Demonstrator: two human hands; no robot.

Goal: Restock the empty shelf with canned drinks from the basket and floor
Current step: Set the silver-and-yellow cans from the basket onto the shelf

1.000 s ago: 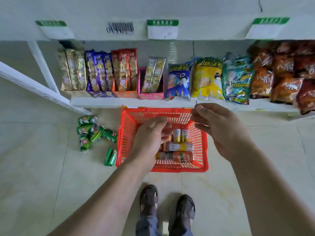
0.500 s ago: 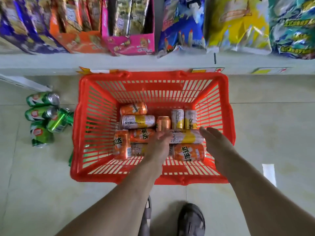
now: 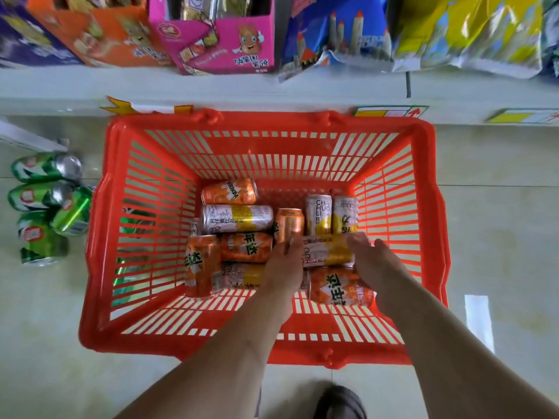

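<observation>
A dark shoe (image 3: 340, 402) shows nearest on the pale floor (image 3: 499, 237); two bare forearms reach down from there into the red basket (image 3: 431, 207); the left hand (image 3: 284, 261) and the right hand (image 3: 372, 264) close in from either end of a silver-and-yellow can (image 3: 328, 251) lying on its side atop the pile; the right hand's fingers curl over its end and seem to grip it; the left hand touches the other end, though whether it truly grips I cannot tell. Around it lie orange cans (image 3: 246, 247) and more silver-and-yellow ones, some flat, a few upright near the far side. A full can ought to be fairly heavy, rigid and smooth, so likely slippery; taking it round the middle of the barrel looks safer than pinching the ends. The basket walls stand high, so a straight lift is needed to clear the rim; there is open room above. Left of the basket, green cans (image 3: 45, 207) lie on the floor. Beyond, a white shelf edge (image 3: 302, 92) carries snack boxes (image 3: 223, 37) and bags (image 3: 465, 31); the empty shelf is not in sight.
</observation>
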